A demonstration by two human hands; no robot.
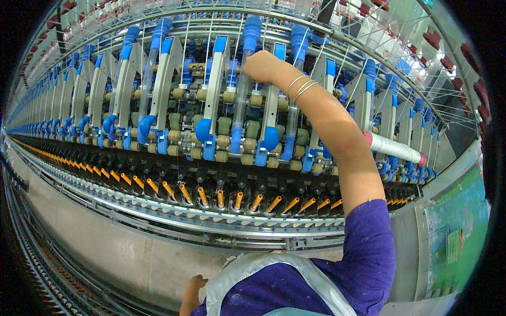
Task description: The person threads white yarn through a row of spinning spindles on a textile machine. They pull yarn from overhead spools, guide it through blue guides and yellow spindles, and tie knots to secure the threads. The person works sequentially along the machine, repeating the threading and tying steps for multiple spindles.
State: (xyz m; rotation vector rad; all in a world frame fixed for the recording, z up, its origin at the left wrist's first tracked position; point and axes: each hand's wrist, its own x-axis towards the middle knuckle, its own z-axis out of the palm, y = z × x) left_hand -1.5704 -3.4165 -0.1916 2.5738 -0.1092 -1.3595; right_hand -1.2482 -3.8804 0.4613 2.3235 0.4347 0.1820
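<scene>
My right arm reaches up and across the spinning frame, and my right hand (263, 67) is closed beside a clear suction tube (242, 97) with a blue ribbed top (252, 32). Its fingers curl away from me against the tube, and whatever they hold is hidden. Just below that hand is a grey pressure arm (270, 108) with a blue end. Low down beside my body hangs my left hand (197, 283), well apart from the machine. Only part of it shows, and its fingers are too small to read.
A row of orange spindle tubes (220, 199) stands below the rollers. Along the front of the frame runs a metal rail (211, 224). To the right of my arm lies a white roll (398, 148) with red ends. A green panel (458, 231) stands at the right end.
</scene>
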